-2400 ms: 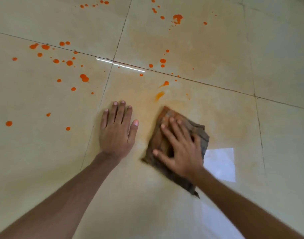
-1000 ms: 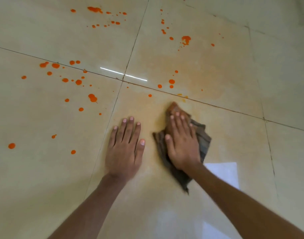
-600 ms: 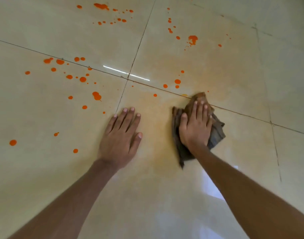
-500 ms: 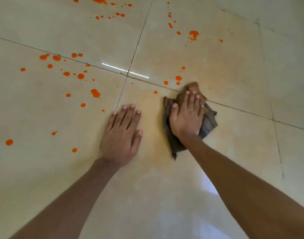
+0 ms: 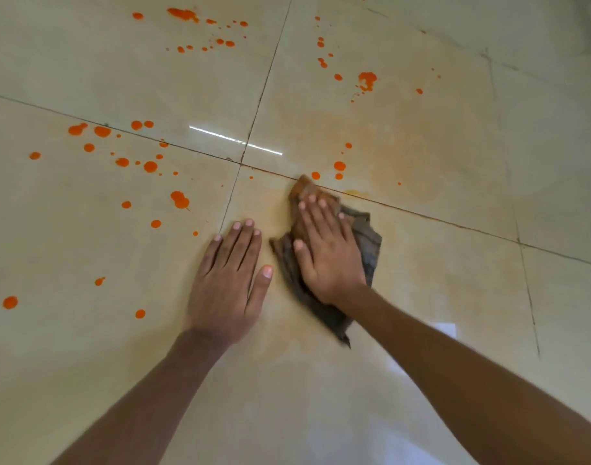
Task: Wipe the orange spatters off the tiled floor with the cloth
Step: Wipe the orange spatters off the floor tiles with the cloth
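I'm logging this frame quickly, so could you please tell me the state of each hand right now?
Left hand: open, flat on the tiled floor, holding nothing.
Right hand: open, pressing flat on the cloth.

The shiny cream tiled floor (image 5: 455, 297) has thin dark lines between its tiles. A brown cloth (image 5: 366, 239) lies on it. Many orange spatters (image 5: 150, 166) dot the tiles left of the cloth and past it. The left hand (image 5: 227, 280) rests flat on the floor just left of the cloth.
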